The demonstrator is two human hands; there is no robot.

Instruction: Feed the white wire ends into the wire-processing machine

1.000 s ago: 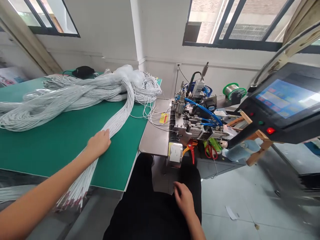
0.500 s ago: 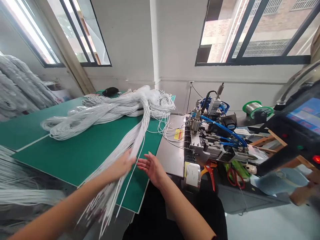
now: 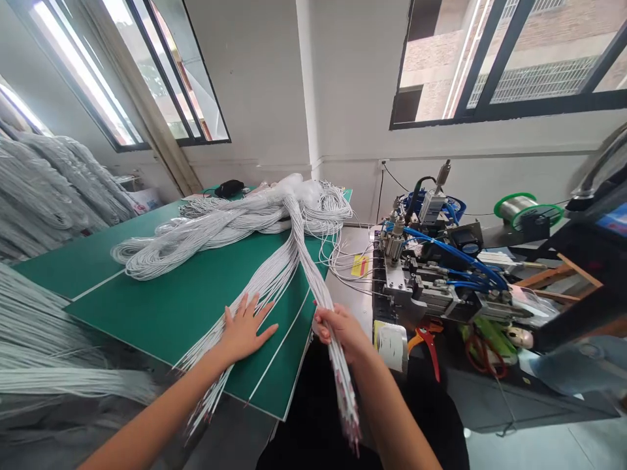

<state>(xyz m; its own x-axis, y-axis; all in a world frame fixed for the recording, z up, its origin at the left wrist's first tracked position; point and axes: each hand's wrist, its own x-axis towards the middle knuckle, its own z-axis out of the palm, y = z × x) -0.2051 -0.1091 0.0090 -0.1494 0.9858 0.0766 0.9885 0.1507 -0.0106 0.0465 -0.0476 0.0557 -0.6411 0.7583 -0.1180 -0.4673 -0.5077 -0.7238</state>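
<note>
My right hand (image 3: 345,333) is closed around a thick bundle of white wires (image 3: 311,267), whose cut ends hang past the table's right edge. With fingers spread, my left hand (image 3: 245,331) lies flat on another fan of white wires (image 3: 269,271) on the green table (image 3: 196,307). Both groups run back to one gathered neck near the pile of coiled white wire (image 3: 215,228). A single white wire (image 3: 280,347) lies apart between the two groups.
Right of the table stands a metal machine with blue tubes (image 3: 431,261), with wires leading into it. Beside it are a tape roll (image 3: 392,346), orange-red cutters (image 3: 428,346), scissors (image 3: 484,356) and a wire spool (image 3: 526,212). More wires (image 3: 53,339) hang at left.
The wires have been parted into two groups. My right hand has closed on one group and drawn it right; my left hand now presses flat on the other.
</note>
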